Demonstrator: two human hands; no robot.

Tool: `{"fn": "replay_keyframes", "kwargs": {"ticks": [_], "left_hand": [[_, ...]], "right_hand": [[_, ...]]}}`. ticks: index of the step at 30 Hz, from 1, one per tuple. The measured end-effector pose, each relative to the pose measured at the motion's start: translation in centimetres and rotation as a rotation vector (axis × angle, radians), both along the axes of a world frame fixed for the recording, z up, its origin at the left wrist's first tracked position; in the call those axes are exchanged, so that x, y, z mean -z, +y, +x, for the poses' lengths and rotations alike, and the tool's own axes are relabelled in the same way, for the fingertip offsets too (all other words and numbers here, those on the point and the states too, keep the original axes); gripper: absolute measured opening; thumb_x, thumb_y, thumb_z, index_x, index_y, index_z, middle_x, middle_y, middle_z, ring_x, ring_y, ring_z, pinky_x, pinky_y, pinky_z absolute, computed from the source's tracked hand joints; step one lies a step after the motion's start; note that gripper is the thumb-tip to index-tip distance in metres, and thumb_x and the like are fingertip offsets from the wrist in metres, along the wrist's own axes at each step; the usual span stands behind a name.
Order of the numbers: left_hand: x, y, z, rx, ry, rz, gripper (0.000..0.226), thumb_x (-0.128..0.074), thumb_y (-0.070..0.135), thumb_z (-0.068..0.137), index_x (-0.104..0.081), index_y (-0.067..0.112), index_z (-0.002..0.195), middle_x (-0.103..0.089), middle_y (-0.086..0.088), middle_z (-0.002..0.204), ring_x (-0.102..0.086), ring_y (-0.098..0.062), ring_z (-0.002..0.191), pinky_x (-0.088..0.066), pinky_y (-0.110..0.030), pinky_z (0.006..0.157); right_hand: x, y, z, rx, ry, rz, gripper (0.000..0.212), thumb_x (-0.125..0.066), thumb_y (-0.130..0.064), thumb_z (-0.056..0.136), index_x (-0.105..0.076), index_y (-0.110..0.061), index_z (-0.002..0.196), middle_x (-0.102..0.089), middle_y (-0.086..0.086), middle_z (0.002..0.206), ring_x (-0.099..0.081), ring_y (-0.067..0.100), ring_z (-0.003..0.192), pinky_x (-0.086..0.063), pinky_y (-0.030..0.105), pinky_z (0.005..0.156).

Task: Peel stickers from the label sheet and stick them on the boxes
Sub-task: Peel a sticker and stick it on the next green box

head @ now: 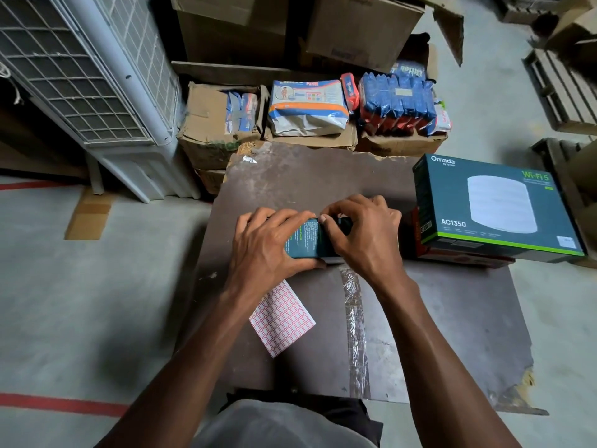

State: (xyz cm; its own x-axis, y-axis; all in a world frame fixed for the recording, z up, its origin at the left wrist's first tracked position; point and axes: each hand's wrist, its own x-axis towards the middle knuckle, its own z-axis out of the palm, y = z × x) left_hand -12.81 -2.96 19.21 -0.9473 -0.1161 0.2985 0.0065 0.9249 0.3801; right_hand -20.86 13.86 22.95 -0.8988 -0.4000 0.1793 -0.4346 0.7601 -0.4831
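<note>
**Caller:** While we sweep in from nine o'clock, first up is the white grilled cooler [80,76] standing at ten o'clock, with red floor lines [61,404] down at eight.

**Partner:** And moving in, the label sheet [284,318]?

**Caller:** Lying flat on the dark board [436,318], at seven o'clock from the small box, part of it tucked under the left forearm. Red-bordered stickers in rows.

**Partner:** Now the hands.

**Caller:** Left hand [268,244] curled round the near-left end of the small dark box [307,240], thumb along the near edge, fingers over the top. The box sits dead centre on the board. Right hand [365,234] arches over its right end, fingers bent, thumb and forefinger tips pressed down together at the top edge. Whether a sticker lies under them, I cannot tell.

**Partner:** Further right?

**Caller:** A clear tape strip [355,324] runs toward six o'clock. At three o'clock, the big Omada box [491,205] rests atop a red box [465,258]. Twelve o'clock, cartons [210,124] of blue packets [397,101].
</note>
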Motion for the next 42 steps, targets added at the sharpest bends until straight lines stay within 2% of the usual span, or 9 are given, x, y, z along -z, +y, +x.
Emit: {"fn": "replay_keyframes", "kwargs": {"ticks": [7,9,11,14,18,26,31,36,42], "left_hand": [[0.2,0.2,0.5,-0.004,-0.014,-0.029,0.077,-0.063,0.083,0.069,-0.060,0.040,0.133,-0.065,0.017,0.125,-0.056,-0.015,0.108,-0.040,-0.036,0.090],[0.2,0.2,0.5,-0.009,-0.015,-0.022,0.078,-0.064,0.083,0.068,-0.060,0.040,0.133,-0.065,0.018,0.125,-0.056,-0.014,0.108,-0.039,-0.036,0.090],[0.2,0.2,0.3,-0.017,-0.002,-0.018,0.079,-0.064,0.082,0.068,-0.061,0.037,0.132,-0.066,0.016,0.124,-0.057,-0.016,0.108,-0.040,-0.037,0.089],[0.4,0.2,0.2,-0.018,0.004,-0.015,0.078,-0.067,0.081,0.068,-0.061,0.036,0.132,-0.066,0.015,0.124,-0.058,-0.016,0.107,-0.040,-0.037,0.090],[0.4,0.0,0.2,-0.018,-0.005,-0.030,0.078,-0.065,0.082,0.068,-0.060,0.039,0.132,-0.065,0.016,0.123,-0.057,-0.015,0.107,-0.040,-0.036,0.090],[-0.3,0.0,0.2,-0.022,-0.082,-0.050,0.079,-0.058,0.082,0.073,-0.048,0.045,0.142,-0.060,0.019,0.129,-0.055,-0.014,0.114,-0.037,-0.037,0.096],[-0.8,0.5,-0.6,0.034,-0.102,-0.270,0.099,-0.054,0.078,0.080,-0.004,0.048,0.160,-0.052,0.012,0.142,-0.050,-0.018,0.130,-0.018,-0.062,0.114],[-0.7,1.2,-2.4,0.101,-0.138,-0.300,0.089,-0.054,0.079,0.081,-0.026,0.042,0.157,-0.057,0.005,0.134,-0.054,-0.024,0.116,-0.040,-0.044,0.095],[-1.4,-1.6,-3.7,-0.007,-0.121,-0.180,0.082,-0.049,0.082,0.083,-0.041,0.034,0.149,-0.061,-0.001,0.124,-0.055,-0.027,0.110,-0.046,-0.042,0.090]], "right_hand": [[-0.4,0.5,-1.5,-0.108,-0.156,0.052,0.027,-0.060,-0.057,0.091,-0.078,-0.040,0.101,-0.067,-0.019,0.106,-0.053,0.019,0.107,-0.036,0.045,0.091],[-0.3,0.4,-1.5,-0.118,-0.204,-0.030,0.040,-0.047,-0.064,0.088,-0.077,-0.041,0.104,-0.071,-0.019,0.106,-0.058,0.018,0.105,-0.041,0.055,0.096],[-0.1,0.2,-1.2,-0.042,-0.193,-0.103,0.032,-0.051,-0.058,0.092,-0.075,-0.038,0.101,-0.070,-0.020,0.104,-0.055,0.018,0.103,-0.043,0.058,0.094],[0.1,-0.1,-0.6,0.027,-0.124,-0.084,0.018,-0.063,-0.052,0.092,-0.074,-0.038,0.091,-0.069,-0.018,0.103,-0.052,0.019,0.102,-0.039,0.050,0.094],[-0.3,-0.4,-0.7,0.050,-0.118,0.059,0.024,-0.063,-0.057,0.093,-0.077,-0.037,0.095,-0.071,-0.015,0.114,-0.050,0.020,0.109,-0.019,0.037,0.083],[-0.7,0.2,-0.8,-0.123,-0.098,0.248,0.034,-0.048,-0.057,0.100,-0.069,-0.043,0.123,-0.061,-0.014,0.132,-0.041,0.020,0.116,-0.024,0.043,0.089],[0.8,1.0,-0.1,-0.045,0.013,-0.025,0.031,-0.062,-0.037,0.099,-0.065,-0.036,0.130,-0.057,-0.007,0.137,-0.038,0.018,0.130,-0.018,0.034,0.093],[2.6,2.1,1.4,0.278,0.110,-0.322,0.033,-0.063,-0.020,0.091,-0.070,-0.032,0.122,-0.055,-0.003,0.136,-0.041,0.021,0.133,-0.028,0.034,0.101],[5.9,4.0,2.7,0.456,0.074,-0.569,0.035,-0.061,-0.019,0.096,-0.064,-0.021,0.130,-0.057,0.003,0.131,-0.049,0.021,0.123,-0.041,0.040,0.105]]}}
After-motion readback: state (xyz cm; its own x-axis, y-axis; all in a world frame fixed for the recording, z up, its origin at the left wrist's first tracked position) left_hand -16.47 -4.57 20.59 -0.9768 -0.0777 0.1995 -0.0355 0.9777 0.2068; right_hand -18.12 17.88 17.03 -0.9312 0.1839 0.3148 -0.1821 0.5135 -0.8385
